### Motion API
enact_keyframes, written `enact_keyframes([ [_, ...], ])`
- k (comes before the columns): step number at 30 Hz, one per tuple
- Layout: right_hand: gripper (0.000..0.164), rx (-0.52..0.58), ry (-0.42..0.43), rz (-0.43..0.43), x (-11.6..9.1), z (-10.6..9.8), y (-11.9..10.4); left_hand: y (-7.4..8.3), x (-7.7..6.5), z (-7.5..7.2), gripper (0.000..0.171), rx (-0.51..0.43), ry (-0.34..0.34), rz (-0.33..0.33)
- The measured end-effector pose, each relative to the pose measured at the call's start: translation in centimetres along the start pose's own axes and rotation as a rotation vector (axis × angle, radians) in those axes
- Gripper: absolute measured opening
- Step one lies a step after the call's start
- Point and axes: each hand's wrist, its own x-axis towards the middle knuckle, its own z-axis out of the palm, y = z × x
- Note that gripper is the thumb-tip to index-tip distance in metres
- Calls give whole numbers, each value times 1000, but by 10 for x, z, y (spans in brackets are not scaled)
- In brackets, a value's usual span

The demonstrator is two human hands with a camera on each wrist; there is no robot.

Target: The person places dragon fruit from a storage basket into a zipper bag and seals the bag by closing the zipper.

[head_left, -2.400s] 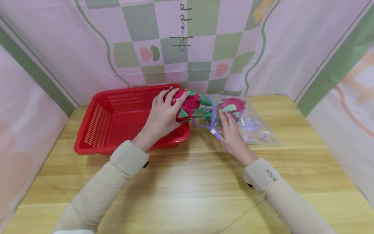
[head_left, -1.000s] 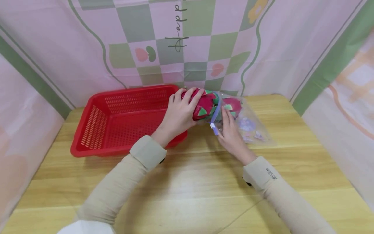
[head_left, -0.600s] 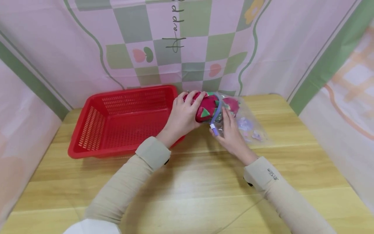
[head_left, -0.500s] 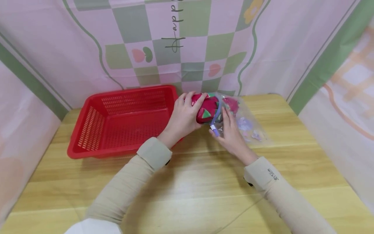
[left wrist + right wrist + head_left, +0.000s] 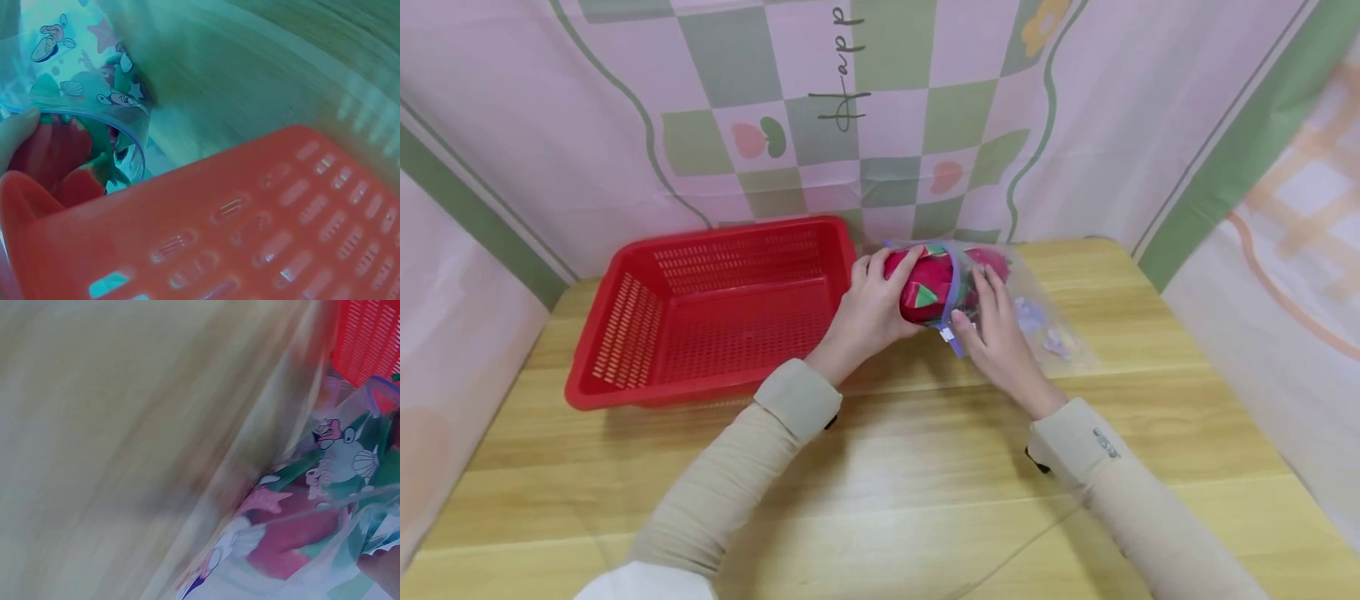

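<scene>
In the head view my left hand [image 5: 872, 304] grips a pink dragon fruit [image 5: 925, 287] with green scales, at the mouth of a clear zip bag [image 5: 1052, 333]. Its leafy end lies inside the purple-edged opening, and my palm hides its near end. A second dragon fruit [image 5: 988, 262] lies deeper in the bag. My right hand [image 5: 1003, 346] rests on top of the bag with fingers extended, thumb by the purple zip edge [image 5: 953, 283]. The left wrist view shows the held dragon fruit [image 5: 53, 150] under the bag's rim; the right wrist view shows the bagged dragon fruit [image 5: 294, 534].
A red plastic basket [image 5: 587, 350] with slotted walls stands left of the bag, close to my left hand. Both are on a wooden table [image 5: 887, 500]. A patterned curtain [image 5: 820, 192] hangs behind and along both sides.
My left hand has moved right from over the basket's edge, carrying the dragon fruit into the bag's mouth. My right thumb has shifted from beside the slider onto the bag's edge.
</scene>
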Motion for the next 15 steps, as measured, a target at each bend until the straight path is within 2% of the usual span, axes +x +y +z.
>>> enact_keyframes([
  [5, 63, 9, 12, -6, 5, 0, -3, -1, -1, 0, 95, -4, -5, 7],
  [9, 56, 33, -36, -9, 5, -3, -1, -4, -2, 0, 96, -28, -4, -9],
  [11, 61, 49, -79, -2, 4, -6, 1, -7, -2, 1, 96, -46, -9, -16],
  [15, 86, 16, -176, -27, 1, -12, 5, -10, -2, 2, 96, -106, -29, -51],
])
